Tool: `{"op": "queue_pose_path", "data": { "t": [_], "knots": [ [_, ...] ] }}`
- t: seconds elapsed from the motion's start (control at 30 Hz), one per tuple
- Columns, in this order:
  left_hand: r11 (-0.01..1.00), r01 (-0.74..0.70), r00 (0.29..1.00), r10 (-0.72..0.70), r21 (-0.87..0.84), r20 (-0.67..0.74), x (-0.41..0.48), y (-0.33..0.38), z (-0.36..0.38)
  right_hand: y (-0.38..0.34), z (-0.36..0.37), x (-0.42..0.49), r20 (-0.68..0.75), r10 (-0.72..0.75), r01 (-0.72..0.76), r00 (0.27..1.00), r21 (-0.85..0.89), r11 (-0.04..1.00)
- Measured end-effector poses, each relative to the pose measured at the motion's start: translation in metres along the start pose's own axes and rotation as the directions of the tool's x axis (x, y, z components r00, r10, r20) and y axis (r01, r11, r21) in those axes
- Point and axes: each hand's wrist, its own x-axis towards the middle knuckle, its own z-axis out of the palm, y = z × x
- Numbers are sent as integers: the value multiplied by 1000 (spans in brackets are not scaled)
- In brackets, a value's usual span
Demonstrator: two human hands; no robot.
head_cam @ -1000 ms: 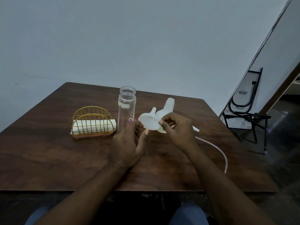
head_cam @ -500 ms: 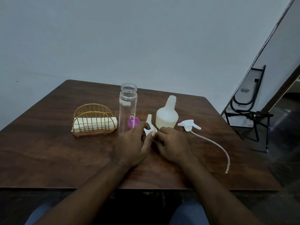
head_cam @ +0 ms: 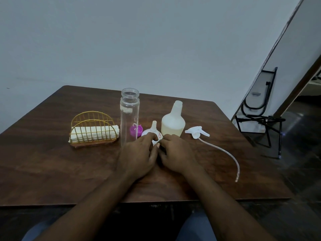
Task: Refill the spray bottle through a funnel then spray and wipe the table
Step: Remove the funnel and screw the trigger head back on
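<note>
Hiding funnel point(head_cam: 153, 132) rim: both hands' fingers point(head_cam: 150, 136).

- A plain pale blue-grey wall point(head_cam: 156, 40) fills the upper view, evenly and dimly lit.
- A dark brown wooden table point(head_cam: 52, 162) with rounded far corners stands against it.
- At right, a black metal folding frame point(head_cam: 260, 119) leans by a white wall panel point(head_cam: 298, 49) with a dark brown edge strip.
- The floor point(head_cam: 302, 153) there is dark and slightly glossy.

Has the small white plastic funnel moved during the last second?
Yes. The small white plastic funnel came down from in front of the white spray bottle and now sits spout-up on the table beside it.
</note>
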Motion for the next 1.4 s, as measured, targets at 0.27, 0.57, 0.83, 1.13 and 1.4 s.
{"op": "queue_pose_path", "data": {
  "t": [0.27, 0.57, 0.83, 1.13, 1.4],
  "knots": [
    [999, 3, 1000, -3, -32, 7, 18, 7, 24, 37, -43, 15, -365, 307, -315, 879, 39, 948],
    [965, 171, 985, -173, -200, 8, 53, 44, 71, 88, -49, 27, 53, 647, -642, 761, -92, 762],
    [883, 403, 913, -404, -240, 47, 87, 47, 89, 96, -32, 27, 15, 547, -542, 837, -116, 832],
    [899, 411, 906, -421, -149, -44, 99, 44, 93, 72, -132, 81, -188, 645, -307, 740, 760, 573],
    [928, 337, 931, -354, -160, -90, 79, 52, 85, 43, -203, 127, -173, 578, 115, 797, 984, 136]
  ]
}}
